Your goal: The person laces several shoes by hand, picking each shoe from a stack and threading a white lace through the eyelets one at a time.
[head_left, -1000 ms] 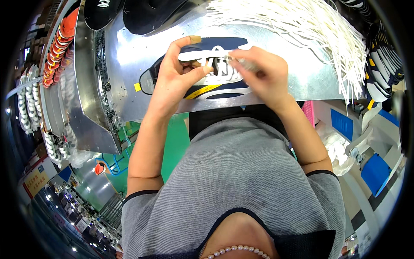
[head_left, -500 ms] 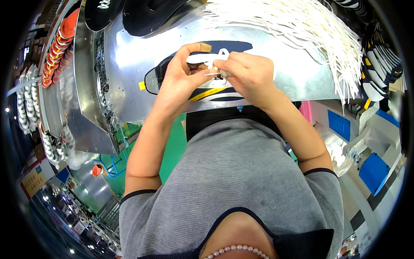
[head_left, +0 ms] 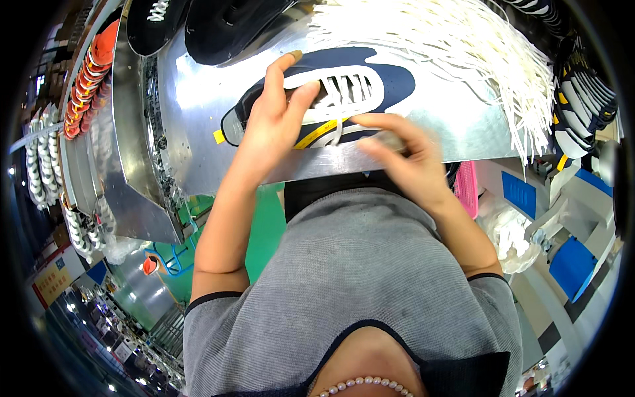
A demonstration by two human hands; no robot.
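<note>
Your hands work on a curved metal bench (head_left: 198,119) that fills the scene above your grip and bends down to its left. Beyond your right hand, up and to the right, a heap of white laces (head_left: 456,46) spills over the bench edge. Past the heap stands a row of dark shoes (head_left: 585,106). Two black shoe uppers (head_left: 225,23) lie above your left hand, and orange parts (head_left: 92,66) are stacked far to its left. A pink basket (head_left: 466,188) sits just below your right wrist. The navy shoe upper (head_left: 377,79) with white eyelet panel lies flat under your left hand (head_left: 274,126), whose spread fingers press on it. Your right hand (head_left: 403,162) is blurred; I cannot tell its grip.
</note>
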